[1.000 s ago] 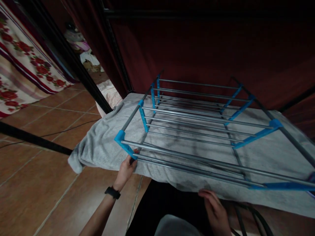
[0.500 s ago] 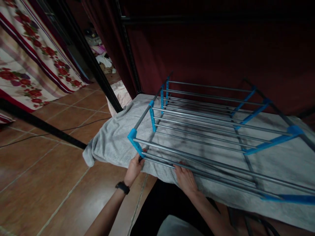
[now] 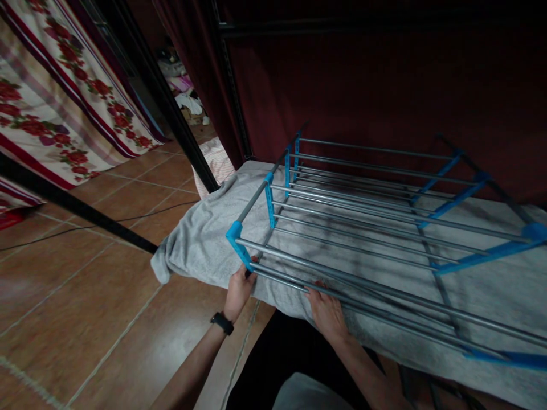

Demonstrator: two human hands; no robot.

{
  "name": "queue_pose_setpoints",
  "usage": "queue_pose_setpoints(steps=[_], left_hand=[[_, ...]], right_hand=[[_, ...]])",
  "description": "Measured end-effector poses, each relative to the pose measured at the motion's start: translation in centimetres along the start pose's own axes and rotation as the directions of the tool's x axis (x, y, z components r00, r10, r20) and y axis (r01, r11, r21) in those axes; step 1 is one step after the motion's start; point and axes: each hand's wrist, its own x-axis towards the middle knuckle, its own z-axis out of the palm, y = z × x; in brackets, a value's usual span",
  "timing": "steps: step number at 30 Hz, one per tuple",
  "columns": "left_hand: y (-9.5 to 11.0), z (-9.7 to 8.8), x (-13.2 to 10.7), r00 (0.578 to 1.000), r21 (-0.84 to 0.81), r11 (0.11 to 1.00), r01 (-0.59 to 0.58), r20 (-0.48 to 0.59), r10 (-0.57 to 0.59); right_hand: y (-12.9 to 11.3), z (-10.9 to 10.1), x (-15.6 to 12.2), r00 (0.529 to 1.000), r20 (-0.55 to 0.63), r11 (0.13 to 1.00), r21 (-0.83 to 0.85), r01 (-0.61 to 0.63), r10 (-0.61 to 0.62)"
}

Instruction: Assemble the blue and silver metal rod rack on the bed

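A shoe rack [image 3: 342,200] of grey metal tubes and blue plastic brackets lies on its side over a grey blanket [image 3: 200,245]. At its near left corner is a blue bracket [image 3: 239,245]. My left hand [image 3: 239,289], with a black watch on the wrist, is closed around the tube end just below that bracket; a dark tip shows between thumb and fingers. Farther right, my right hand [image 3: 325,310] has its fingers curled over the lowest front tubes [image 3: 286,279]. The fingertips of the right hand are partly hidden behind the tubes.
Black metal frame posts [image 3: 171,102] rise at the left, with a low black bar [image 3: 85,208] slanting across the tiled floor [image 3: 106,319]. A dark red curtain [image 3: 363,97] hangs behind the rack. Floral curtains [image 3: 64,97] hang at far left; a cable [image 3: 141,215] crosses the floor.
The view has shifted a little, so the rack and blanket appear slightly farther right. Both hands keep their places on the rack.
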Motion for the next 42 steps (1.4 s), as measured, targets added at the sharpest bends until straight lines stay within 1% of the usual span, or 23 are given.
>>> queue_pose_setpoints(steps=[4,7,16,20,27,35,42], left_hand=[[0.05,0.53,0.01,0.999,0.005,1.0,0.027,-0.038,-0.027],[-0.05,0.84,0.05,0.998,0.007,0.999,0.036,-0.058,-0.036],[-0.11,0.84,-0.11,0.998,-0.028,0.999,0.026,-0.049,-0.027],[0.04,0.75,-0.09,0.999,-0.032,0.999,0.021,-0.046,-0.023],[0.13,0.65,-0.13,0.999,-0.013,1.0,0.008,-0.033,-0.009],[0.29,0.67,-0.23,0.999,0.015,1.0,0.009,-0.049,-0.008],[0.33,1.07,-0.35,0.998,0.021,1.0,0.014,-0.066,-0.013]], right_hand=[[0.04,-0.06,0.01,1.0,0.012,1.0,-0.012,-0.003,0.003],[0.09,-0.2,0.14,0.999,0.044,1.0,-0.003,-0.011,0.011],[0.39,-0.57,0.4,0.99,0.139,1.0,0.029,-0.012,0.008],[0.42,-0.36,0.33,0.991,0.132,1.0,0.02,0.0,-0.003],[0.53,-0.11,0.02,0.996,0.086,1.0,0.024,0.018,-0.02],[0.62,-0.52,0.42,0.991,0.126,0.999,0.033,0.028,-0.032],[0.86,-0.48,0.35,0.993,0.112,0.998,0.053,0.04,-0.046]])
